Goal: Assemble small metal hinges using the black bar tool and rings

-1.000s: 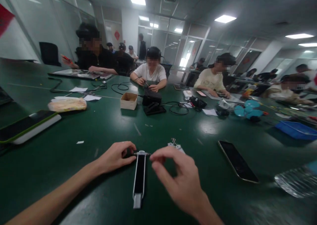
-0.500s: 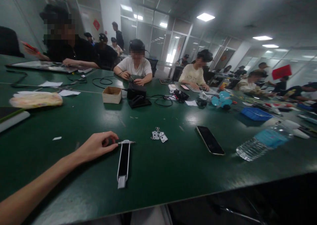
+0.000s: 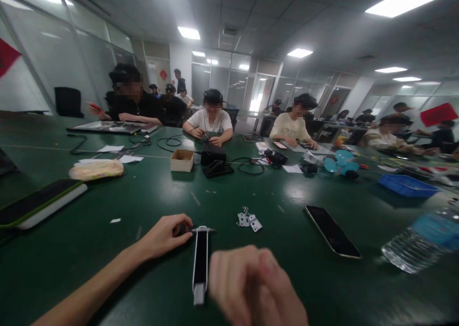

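My left hand (image 3: 171, 234) rests on the green table with thumb and curled fingers closed at the left end of a thin metal rod (image 3: 203, 229). The rod lies across the top of a narrow black strip in a white frame (image 3: 200, 264), which has a silver end piece toward me. My right hand (image 3: 251, 285) is close to the camera, just right of the strip and somewhat blurred. Its fingers are curled in; whatever they may hold is hidden. Beyond it lie small silver metal plates with holes (image 3: 250, 221).
A phone (image 3: 333, 232) and a water bottle (image 3: 418, 242) lie to the right, near a blue tray (image 3: 408, 186). A small open box (image 3: 182, 161) and a black device (image 3: 214, 157) stand ahead. At left is a green-edged black case (image 3: 41, 201). Several people sit across the table.
My right hand has come into view from below. The camera has shifted, so everything on the table appears lower and farther right. My left hand stays at the rod's end.
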The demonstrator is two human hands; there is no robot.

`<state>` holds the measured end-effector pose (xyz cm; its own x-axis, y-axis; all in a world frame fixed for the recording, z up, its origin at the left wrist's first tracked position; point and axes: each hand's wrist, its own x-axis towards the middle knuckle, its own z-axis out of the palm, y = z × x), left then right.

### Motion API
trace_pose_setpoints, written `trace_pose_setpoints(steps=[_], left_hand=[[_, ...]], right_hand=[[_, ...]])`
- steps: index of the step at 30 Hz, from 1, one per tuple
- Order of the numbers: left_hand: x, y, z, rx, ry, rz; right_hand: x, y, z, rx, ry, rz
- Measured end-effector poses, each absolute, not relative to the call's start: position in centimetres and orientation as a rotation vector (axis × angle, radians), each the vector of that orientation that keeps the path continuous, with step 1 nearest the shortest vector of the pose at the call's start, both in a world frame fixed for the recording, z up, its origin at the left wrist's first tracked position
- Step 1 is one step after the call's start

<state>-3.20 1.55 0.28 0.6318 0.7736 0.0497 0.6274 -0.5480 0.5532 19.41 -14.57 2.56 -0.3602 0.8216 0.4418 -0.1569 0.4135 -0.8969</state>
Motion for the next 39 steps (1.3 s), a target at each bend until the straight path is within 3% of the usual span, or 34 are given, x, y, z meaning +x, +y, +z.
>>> trace_pose_setpoints(steps=[4,7,9,14,24,39], left_hand=[[-3.2,1.4,0.3,2.344,1.074,0.38],[-3.2,1.3,0.6,2.346,1.066,0.36],[-3.2,1.3,0.8,2.349,1.056,0.356],[-3.2,1.3,1.0,2.348,1.013,0.358],[-3.0,1.4,0.6,2.35,1.011,0.369],[-3.1,1.8,0.1,2.364,1.017,0.354]], right_hand=[[24.2,-5.3,7.3,-1.237,-1.755,0.84],[27.9,-0.8,6.8,-1.748,-2.065,0.516],[29.4,0.8,5.3,-1.848,-2.129,0.496],[29.9,1.9,2.6,-1.912,-2.244,0.513],[29.9,2.5,3.4,-1.892,-2.383,0.522],[30.6,1.7,1.6,-2.08,-2.148,0.556]])
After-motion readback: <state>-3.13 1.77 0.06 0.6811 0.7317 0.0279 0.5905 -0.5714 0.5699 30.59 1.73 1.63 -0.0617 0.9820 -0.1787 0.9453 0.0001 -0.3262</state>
